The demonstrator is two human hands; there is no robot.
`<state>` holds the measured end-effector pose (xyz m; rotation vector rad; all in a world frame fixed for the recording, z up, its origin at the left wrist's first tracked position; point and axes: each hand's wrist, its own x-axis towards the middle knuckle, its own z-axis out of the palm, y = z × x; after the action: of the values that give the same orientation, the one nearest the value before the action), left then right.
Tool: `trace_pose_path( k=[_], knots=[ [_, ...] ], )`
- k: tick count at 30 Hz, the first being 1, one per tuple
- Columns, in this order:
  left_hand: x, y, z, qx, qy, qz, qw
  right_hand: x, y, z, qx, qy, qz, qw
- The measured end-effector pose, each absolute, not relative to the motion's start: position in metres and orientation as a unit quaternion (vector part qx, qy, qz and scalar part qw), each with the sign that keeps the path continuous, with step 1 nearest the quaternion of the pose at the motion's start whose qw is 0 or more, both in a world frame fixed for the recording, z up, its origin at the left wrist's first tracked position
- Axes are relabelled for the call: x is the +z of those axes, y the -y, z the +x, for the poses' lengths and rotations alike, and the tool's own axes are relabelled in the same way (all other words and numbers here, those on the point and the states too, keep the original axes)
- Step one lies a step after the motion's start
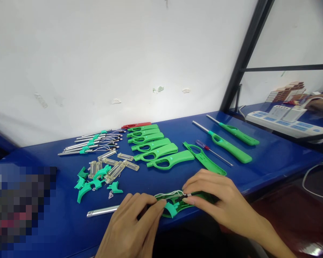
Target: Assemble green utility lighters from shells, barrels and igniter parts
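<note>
Near the table's front edge lies an open green lighter shell half [168, 196], with a silver tube [102, 211] sticking out to the left. My left hand [131, 224] is closed around the shell's neck, where the tube enters; its thumb and fingertips are beside a teal trigger [172, 209]. My right hand [218, 197] pinches a small black igniter [181, 197] over the shell's handle, its far end hidden by the fingers. White wires [174, 192] loop from it along the shell's upper edge.
Several green shell halves [174, 158] lie behind my hands. To the left are tube assemblies with wires [88, 145], clear fuel tanks [115, 172] and loose teal triggers [86, 190]. A screwdriver [215, 153] and two whole lighters [231, 147] lie right. A power strip [288, 122] sits beyond.
</note>
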<state>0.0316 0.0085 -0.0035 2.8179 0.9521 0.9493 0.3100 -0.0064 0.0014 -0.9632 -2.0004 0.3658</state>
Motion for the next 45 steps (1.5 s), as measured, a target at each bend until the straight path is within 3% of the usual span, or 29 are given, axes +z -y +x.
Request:
trace_pose_path(
  k=[21, 45],
  knots=[
    [-0.004, -0.009, 0.032, 0.321, -0.319, 0.891, -0.049, 0.002, 0.006, 0.31, 0.14, 0.807, -0.378, 0.431],
    [-0.007, -0.006, 0.047, 0.357, -0.3, 0.884, -0.025, 0.003, 0.005, 0.312, 0.146, 0.819, -0.354, 0.427]
  ],
)
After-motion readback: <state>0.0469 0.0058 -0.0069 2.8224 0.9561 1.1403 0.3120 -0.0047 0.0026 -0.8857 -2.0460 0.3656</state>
